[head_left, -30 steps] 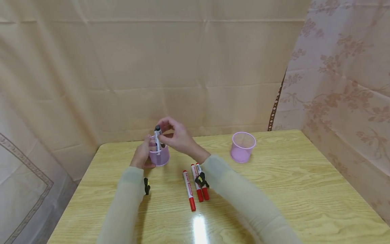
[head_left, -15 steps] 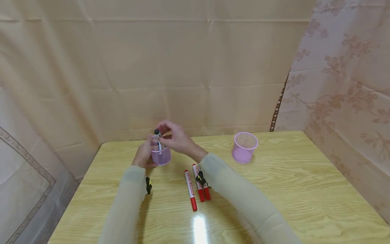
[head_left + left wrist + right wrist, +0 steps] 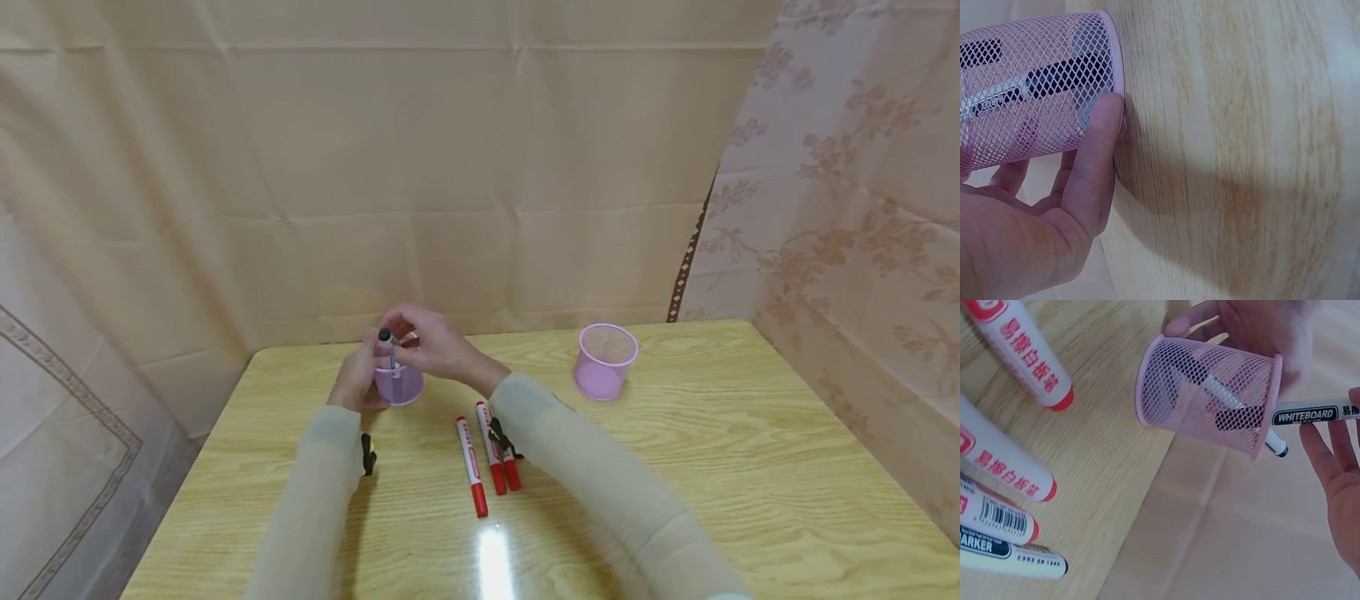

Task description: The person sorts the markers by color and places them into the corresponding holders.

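A pink-purple mesh pen holder (image 3: 401, 388) stands upright at the table's back left. My left hand (image 3: 354, 378) grips its side, with a finger (image 3: 1094, 159) near the base rim in the left wrist view. My right hand (image 3: 441, 343) is over the mouth and pinches a whiteboard marker (image 3: 1307, 414), whose black-capped end is inside the holder. Another whiteboard marker (image 3: 1277, 445) leans inside, its tip poking past the rim. The mesh partly veils both.
A second mesh pen holder (image 3: 600, 379) stands at the back right. Red-capped markers (image 3: 472, 467) lie mid-table beside my right sleeve. Another whiteboard marker with a black end (image 3: 1016, 556) lies beside them in the right wrist view. A curtain (image 3: 480, 167) hangs behind the table.
My right hand has moved down slightly, and the marker it pinches has sunk lower into the holder. My left hand keeps its grip. The head view has shifted a little.
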Demonstrator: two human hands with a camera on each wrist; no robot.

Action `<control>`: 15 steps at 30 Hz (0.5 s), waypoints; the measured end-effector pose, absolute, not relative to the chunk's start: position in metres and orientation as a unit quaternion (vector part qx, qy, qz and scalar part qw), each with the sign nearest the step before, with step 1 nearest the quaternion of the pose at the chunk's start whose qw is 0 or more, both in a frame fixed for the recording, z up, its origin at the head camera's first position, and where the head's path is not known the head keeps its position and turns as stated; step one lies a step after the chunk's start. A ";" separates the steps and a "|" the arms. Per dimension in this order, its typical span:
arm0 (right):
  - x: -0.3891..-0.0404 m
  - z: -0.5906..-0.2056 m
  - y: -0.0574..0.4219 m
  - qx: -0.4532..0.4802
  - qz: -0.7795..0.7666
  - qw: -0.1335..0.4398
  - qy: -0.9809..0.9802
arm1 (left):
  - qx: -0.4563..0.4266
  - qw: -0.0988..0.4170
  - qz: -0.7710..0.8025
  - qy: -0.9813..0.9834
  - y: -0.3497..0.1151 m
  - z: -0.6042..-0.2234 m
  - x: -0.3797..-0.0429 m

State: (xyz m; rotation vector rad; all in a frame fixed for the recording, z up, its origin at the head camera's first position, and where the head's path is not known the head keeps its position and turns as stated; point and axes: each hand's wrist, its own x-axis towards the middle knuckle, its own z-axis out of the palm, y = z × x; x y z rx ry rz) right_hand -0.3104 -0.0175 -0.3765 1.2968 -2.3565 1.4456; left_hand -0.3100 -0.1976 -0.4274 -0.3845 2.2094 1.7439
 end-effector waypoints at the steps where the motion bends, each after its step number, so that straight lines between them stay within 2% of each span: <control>1: -0.311 -0.377 -0.018 0.428 0.467 0.043 -0.773 | -0.132 0.150 0.606 0.770 -0.198 -0.428 -0.310; 15: -0.320 -0.383 -0.022 0.466 0.366 0.048 -0.804 | -0.145 0.146 0.610 0.766 -0.198 -0.430 -0.312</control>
